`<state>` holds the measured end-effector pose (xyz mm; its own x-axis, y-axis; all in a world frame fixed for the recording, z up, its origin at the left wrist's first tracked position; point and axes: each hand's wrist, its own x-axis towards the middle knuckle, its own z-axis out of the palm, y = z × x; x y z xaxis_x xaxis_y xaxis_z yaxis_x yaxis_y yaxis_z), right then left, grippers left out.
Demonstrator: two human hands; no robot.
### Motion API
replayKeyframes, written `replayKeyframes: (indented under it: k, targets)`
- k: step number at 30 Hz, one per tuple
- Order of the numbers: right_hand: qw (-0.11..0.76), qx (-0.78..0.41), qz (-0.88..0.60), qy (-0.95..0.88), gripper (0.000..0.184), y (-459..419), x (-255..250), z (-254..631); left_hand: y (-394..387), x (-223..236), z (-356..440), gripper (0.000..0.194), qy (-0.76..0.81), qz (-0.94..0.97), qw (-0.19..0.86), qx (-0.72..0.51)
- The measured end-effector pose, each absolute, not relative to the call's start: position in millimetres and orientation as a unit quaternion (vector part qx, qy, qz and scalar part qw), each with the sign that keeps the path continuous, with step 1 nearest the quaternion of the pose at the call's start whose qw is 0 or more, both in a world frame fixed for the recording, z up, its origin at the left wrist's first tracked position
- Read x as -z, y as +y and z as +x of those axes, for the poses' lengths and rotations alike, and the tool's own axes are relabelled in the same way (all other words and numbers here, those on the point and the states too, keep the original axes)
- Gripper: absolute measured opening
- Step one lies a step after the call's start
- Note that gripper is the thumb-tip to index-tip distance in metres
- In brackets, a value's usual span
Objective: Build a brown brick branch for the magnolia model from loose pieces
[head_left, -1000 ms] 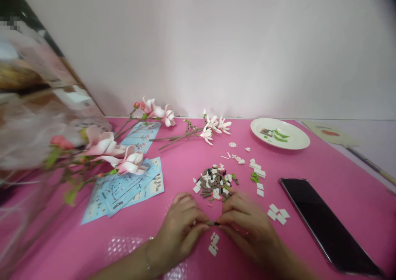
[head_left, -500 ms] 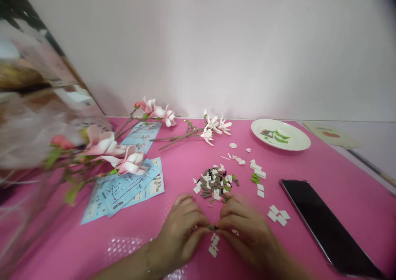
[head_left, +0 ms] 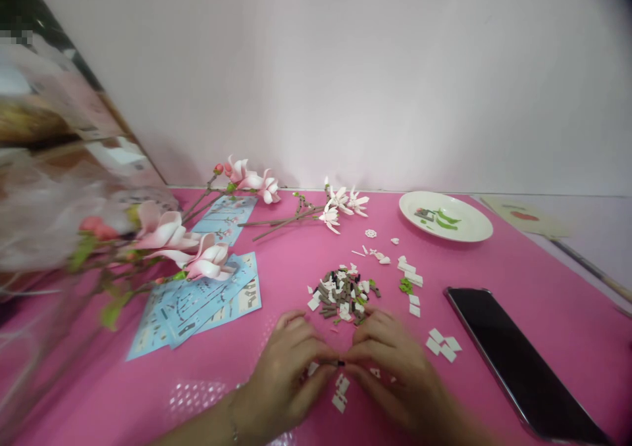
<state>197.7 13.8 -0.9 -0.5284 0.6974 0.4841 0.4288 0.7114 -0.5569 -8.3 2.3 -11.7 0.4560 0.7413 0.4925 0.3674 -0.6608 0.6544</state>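
My left hand [head_left: 291,370] and my right hand [head_left: 395,373] meet near the front of the pink table [head_left: 518,268], fingertips pinched together on a small dark brick piece [head_left: 340,363]. Just beyond them lies a pile of small brown, white and green bricks [head_left: 343,293]. A few white tiles [head_left: 340,392] lie under my hands, and more white tiles [head_left: 443,343] lie to the right.
A black phone [head_left: 518,357] lies at the right. A white plate [head_left: 469,225] with green pieces stands at the back right. Blue instruction sheets [head_left: 197,301] and built pink flower branches [head_left: 178,242] are at the left; a white flower branch [head_left: 326,210] lies behind.
My hands have stayed pinched together on the small piece and shifted slightly nearer to me. Nothing else on the table has moved.
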Motion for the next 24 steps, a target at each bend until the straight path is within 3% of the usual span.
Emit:
replayKeyframes:
  k: [9,24]
  targets:
    - [0.282,-0.009,-0.495,-0.822,0.014,38,12,220,3,10,-9,0.012,0.364,0.786,0.241,-0.437]
    - [0.263,-0.049,-0.471,-0.841,0.014,34,12,213,4,13,-8,0.019,0.374,0.79,0.239,-0.424]
